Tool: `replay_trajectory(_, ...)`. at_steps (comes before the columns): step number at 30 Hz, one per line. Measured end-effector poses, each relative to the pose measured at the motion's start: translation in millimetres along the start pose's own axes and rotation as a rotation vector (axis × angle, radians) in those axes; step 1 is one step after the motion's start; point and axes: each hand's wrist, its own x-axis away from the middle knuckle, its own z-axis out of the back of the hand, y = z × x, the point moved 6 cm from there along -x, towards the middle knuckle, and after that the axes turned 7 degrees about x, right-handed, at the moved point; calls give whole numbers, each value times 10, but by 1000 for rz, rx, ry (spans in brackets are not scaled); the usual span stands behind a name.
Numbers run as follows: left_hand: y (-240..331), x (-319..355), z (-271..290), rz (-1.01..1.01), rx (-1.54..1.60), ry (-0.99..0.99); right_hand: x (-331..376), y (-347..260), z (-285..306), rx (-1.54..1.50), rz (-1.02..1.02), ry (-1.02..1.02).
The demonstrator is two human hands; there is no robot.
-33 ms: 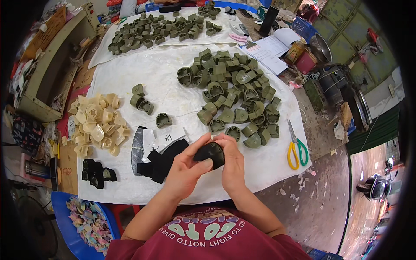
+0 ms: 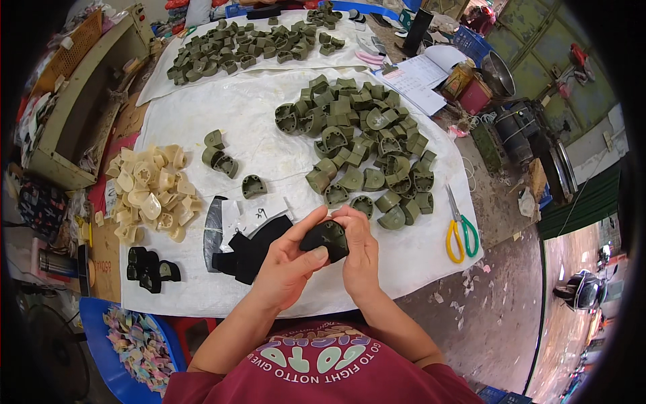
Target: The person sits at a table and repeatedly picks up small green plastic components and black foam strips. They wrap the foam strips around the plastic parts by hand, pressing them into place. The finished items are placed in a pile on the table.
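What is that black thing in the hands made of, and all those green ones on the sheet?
The black piece, held between the left hand and right hand, looks like moulded plastic or hard rubber: smooth, with a dull sheen and a curved shape. The green pieces share that curved, hollow form and matte surface, so probably the same moulded stuff. The white sheet looks like woven plastic sacking.

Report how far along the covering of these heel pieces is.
Done: a few black-covered pieces lie at the sheet's left edge. In hand: the left hand and right hand press black material onto one heel piece. Left: the big olive pile and the cream pile, all bare.
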Motion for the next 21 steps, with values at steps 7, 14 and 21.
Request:
replay_trajectory(7, 98, 47, -46, -62, 97, -51, -98, 54, -5, 26, 6, -148)
replay_trajectory(14, 82, 72, -102, -435, -410, -150, 21, -164, -198, -322, -50, -167)
replay_trajectory(21, 78, 113, -92, -453, -420, -174, -33, -103, -170, -511, -227, -252)
